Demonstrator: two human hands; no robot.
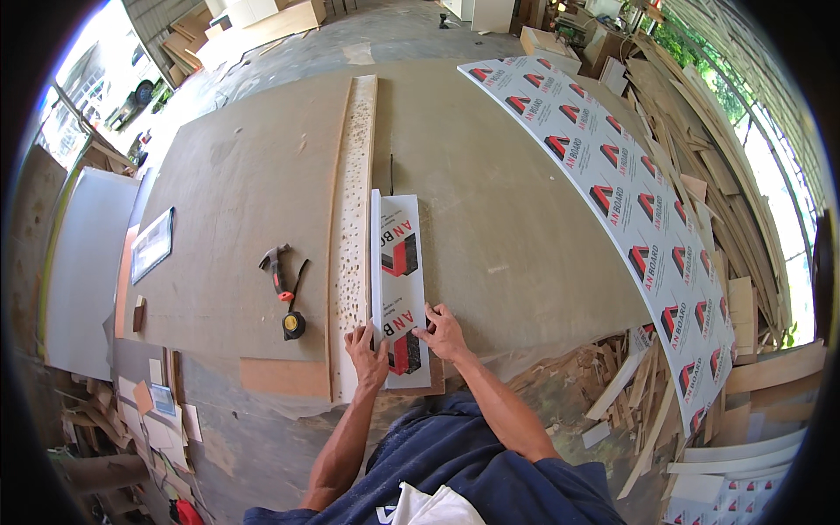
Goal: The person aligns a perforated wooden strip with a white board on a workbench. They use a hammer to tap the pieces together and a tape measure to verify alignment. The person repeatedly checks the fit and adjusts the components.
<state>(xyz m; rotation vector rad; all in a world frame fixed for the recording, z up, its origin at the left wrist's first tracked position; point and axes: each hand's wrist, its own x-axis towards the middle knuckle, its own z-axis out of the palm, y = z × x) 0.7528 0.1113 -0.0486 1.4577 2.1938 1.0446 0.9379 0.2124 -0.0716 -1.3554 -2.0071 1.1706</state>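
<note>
A narrow white board (404, 289) with red and black printing lies lengthwise in front of me on a large worktable (262, 175). Along its left side runs a thin white strip (377, 254). My left hand (367, 357) has its fingers curled at the board's left edge, near its close end. At the right edge my right hand (444, 332) grips with thumb and fingers. Left of the board, and close to it, lies a long wooden strip (354, 175) whose pale face is dotted with many marks or holes. Fingertips are partly hidden at the edges.
A claw hammer (278, 273) and a tape measure (294, 325) lie on the left of the table, with a tablet-like flat item (153, 245) farther left. A large printed sheet (612, 175) curves over the right side. Wood offcuts (604, 376) crowd the floor there.
</note>
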